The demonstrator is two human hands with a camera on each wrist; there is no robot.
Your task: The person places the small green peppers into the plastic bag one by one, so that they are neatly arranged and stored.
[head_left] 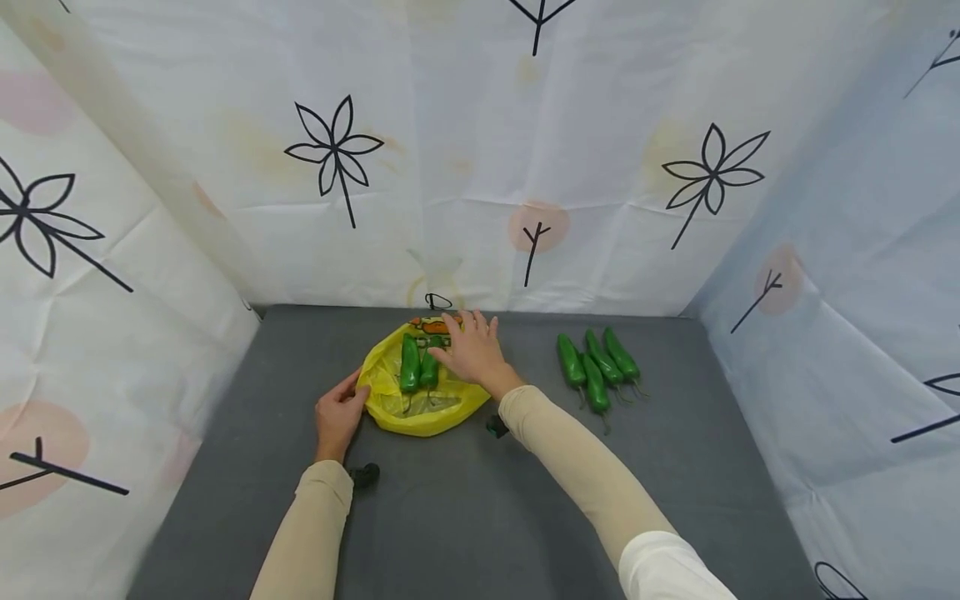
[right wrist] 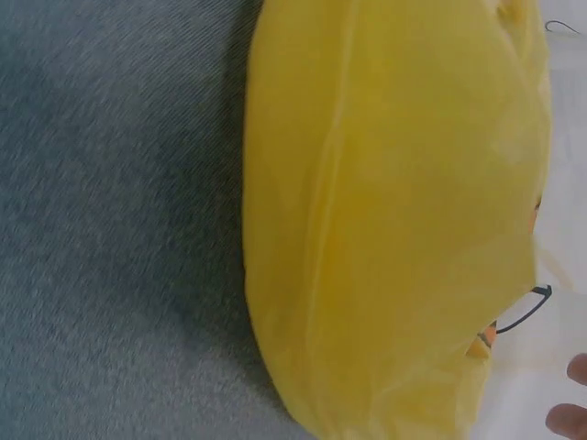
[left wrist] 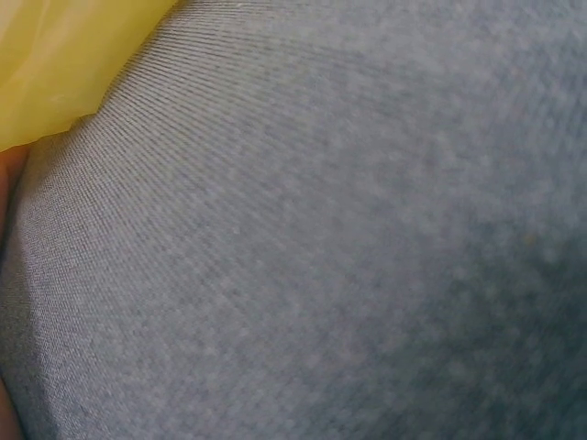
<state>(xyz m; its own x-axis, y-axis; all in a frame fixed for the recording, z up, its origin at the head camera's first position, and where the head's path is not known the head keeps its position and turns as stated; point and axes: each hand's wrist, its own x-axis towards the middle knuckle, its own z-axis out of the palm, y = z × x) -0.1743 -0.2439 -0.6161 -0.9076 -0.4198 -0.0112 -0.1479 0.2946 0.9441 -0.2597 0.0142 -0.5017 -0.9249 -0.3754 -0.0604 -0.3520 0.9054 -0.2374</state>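
Note:
A yellow plastic bag (head_left: 424, 422) lies with its mouth spread wide, and inside it are two green peppers, one at the left (head_left: 409, 364) and one at the right (head_left: 429, 369). At the bag's left rim my left hand (head_left: 339, 417) pinches the plastic, thumb on the inner side. Above the bag's right side, my right hand (head_left: 474, 354) has its fingers spread, the thumb close to the right pepper; whether it touches is unclear. The right wrist view shows the bag's outer wall (right wrist: 394, 202) and two fingertips (right wrist: 567, 420). Little of the left hand appears in its wrist view.
Several more green peppers (head_left: 596, 385) lie grouped to the right of the bag on the grey cloth-covered table (head_left: 465, 517). White printed fabric (head_left: 465, 150) hangs along the back and both sides.

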